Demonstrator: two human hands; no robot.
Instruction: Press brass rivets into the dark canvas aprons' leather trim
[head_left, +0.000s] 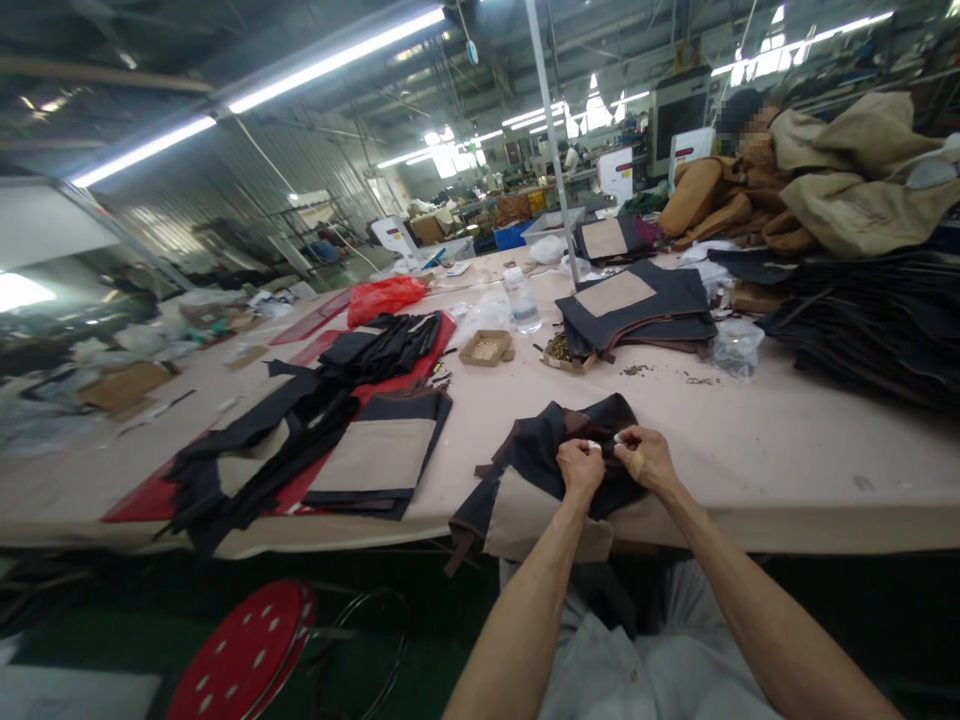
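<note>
A dark fabric piece with a tan panel (536,480) lies at the near edge of the pale table (787,440), partly hanging over it. My left hand (580,467) is closed, pinching the dark cloth near its top. My right hand (645,457) is closed too, pinching the same cloth just to the right; a bandage wraps its thumb. Something small and white shows between the fingertips of both hands; I cannot make out what it is.
Similar dark-and-tan pieces lie in stacks at left (375,455) and behind (634,305). A small cardboard box (487,347), a plastic bottle (522,300) and a red bag (384,296) stand mid-table. Piled fabric (862,320) and a person sit at right. A red stool (244,655) stands below left.
</note>
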